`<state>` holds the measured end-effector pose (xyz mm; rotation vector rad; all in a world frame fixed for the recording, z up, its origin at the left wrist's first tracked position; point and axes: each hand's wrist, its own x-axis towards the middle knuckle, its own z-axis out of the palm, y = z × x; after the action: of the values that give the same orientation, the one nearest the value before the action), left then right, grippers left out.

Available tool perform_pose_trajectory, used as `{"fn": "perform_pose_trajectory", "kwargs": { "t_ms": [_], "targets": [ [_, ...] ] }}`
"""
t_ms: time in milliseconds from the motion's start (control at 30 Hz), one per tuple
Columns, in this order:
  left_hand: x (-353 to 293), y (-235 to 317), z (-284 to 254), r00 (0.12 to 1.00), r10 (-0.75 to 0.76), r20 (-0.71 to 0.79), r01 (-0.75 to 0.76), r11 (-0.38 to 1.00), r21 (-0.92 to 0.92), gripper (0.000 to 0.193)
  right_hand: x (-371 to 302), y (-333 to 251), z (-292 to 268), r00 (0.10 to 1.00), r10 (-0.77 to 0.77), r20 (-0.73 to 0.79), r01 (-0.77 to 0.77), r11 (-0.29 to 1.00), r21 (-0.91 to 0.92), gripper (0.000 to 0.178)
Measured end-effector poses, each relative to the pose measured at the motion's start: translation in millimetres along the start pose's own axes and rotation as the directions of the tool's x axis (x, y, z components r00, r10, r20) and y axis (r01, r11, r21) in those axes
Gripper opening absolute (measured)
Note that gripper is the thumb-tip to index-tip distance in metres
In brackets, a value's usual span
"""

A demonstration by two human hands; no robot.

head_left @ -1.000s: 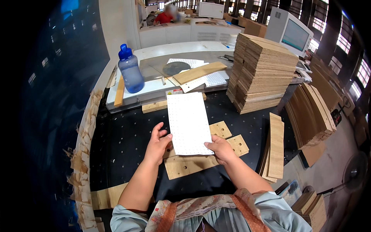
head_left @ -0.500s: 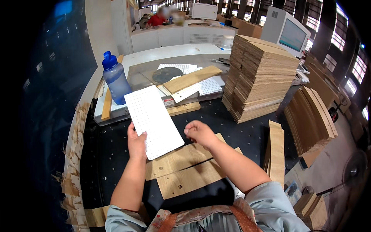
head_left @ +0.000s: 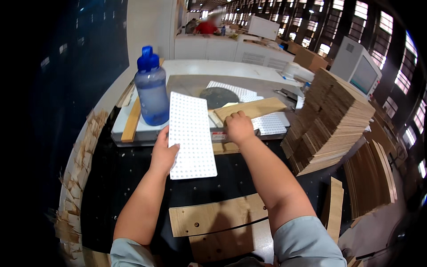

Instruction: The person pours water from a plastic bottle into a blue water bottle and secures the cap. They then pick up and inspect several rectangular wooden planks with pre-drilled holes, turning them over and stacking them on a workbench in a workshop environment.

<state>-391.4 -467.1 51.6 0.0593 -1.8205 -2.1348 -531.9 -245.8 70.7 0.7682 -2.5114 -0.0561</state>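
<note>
My left hand (head_left: 164, 153) is closed on the edge of a white label sheet (head_left: 191, 138) with rows of small printed marks, thumb on its face. The sheet stands tilted above the black work surface. My right hand (head_left: 239, 127) reaches forward, fingers curled down at the near left part of a wooden board (head_left: 262, 108). What its fingertips hold, if anything, is hidden. That board lies across more printed sheets (head_left: 271, 123) on a grey-topped device. Closer to me, a light wooden plank (head_left: 213, 214) with knots lies flat, another plank (head_left: 222, 244) beside it in shadow.
A blue-capped bottle (head_left: 152, 91) stands left of the sheet, next to a wooden strip (head_left: 131, 122). On the right rises a tall stack of boards (head_left: 329, 120), with more planks (head_left: 369, 178) beyond. A monitor (head_left: 358, 66) and a person in red (head_left: 206, 27) are farther back.
My right hand has moved forward from above the near planks to the board on the device. The label sheet has turned more upright in my left hand. The view has shifted.
</note>
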Motion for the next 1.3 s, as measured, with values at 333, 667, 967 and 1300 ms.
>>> {"fn": "perform_pose_trajectory", "kwargs": {
  "t_ms": [333, 667, 967, 1300],
  "targets": [
    [48.3, -11.2, 1.1, 1.000, 0.014, 0.027, -0.018, 0.989, 0.145, 0.058, 30.9, -5.6, -19.4, 0.929, -0.065, 0.364, 0.098, 0.992, -0.073, 0.018],
    [79.1, -14.0, 11.6, 0.981, 0.175, -0.085, -0.133, 0.923, 0.361, 0.055, 14.4, 8.8, -9.0, 0.977, -0.184, 0.105, 0.202, 0.959, -0.200, 0.012],
    [105.3, -14.8, 58.1, 0.984, 0.174, -0.025, -0.146, 0.892, 0.428, 0.051, 6.3, 28.3, -21.5, 0.966, -0.208, -0.152, 0.187, 0.972, -0.143, 0.006],
    [111.3, -28.7, 58.4, 0.989, 0.021, -0.147, 0.032, 0.936, 0.350, 0.062, 4.0, 40.0, -34.6, 0.961, -0.163, -0.225, 0.147, 0.985, -0.085, 0.008]
  ]
}}
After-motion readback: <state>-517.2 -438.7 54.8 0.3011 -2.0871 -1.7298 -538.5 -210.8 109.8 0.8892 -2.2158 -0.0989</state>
